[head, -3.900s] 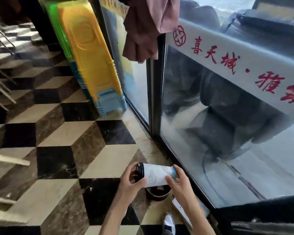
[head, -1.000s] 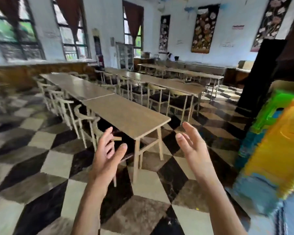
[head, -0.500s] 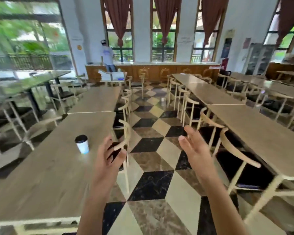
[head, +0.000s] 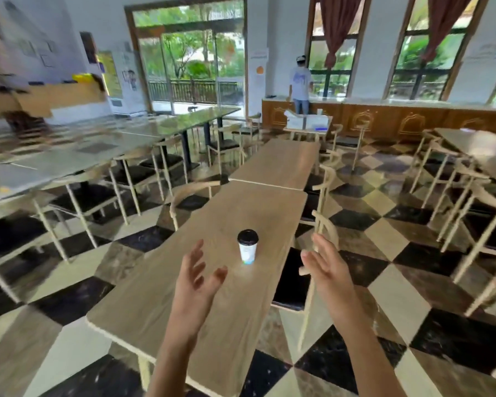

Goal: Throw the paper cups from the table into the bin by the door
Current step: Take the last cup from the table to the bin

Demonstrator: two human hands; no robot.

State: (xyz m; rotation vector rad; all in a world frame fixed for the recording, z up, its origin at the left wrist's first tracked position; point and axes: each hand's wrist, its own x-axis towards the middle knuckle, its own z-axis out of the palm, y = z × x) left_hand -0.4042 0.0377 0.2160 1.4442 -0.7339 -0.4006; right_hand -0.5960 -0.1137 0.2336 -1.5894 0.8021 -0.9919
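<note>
A white paper cup [head: 248, 247] with a black lid stands upright on a long wooden table [head: 184, 305] just ahead of me. My left hand [head: 196, 277] is raised over the table, a little short and left of the cup, fingers spread and empty. My right hand [head: 325, 267] is raised to the right of the cup, past the table's edge, open and empty too. Neither hand touches the cup. The bin is out of view.
Wooden chairs [head: 325, 233] line both sides of the table. More tables and chairs [head: 470, 179] stand left and right, with checkered floor aisles between. A person [head: 299, 84] stands at a far counter by the windows. Glass doors [head: 192, 70] are at the back.
My view swung from the bin by the door round to the dining room. The cup I held is gone from my hands; the table with a cup now lies straight ahead and closer.
</note>
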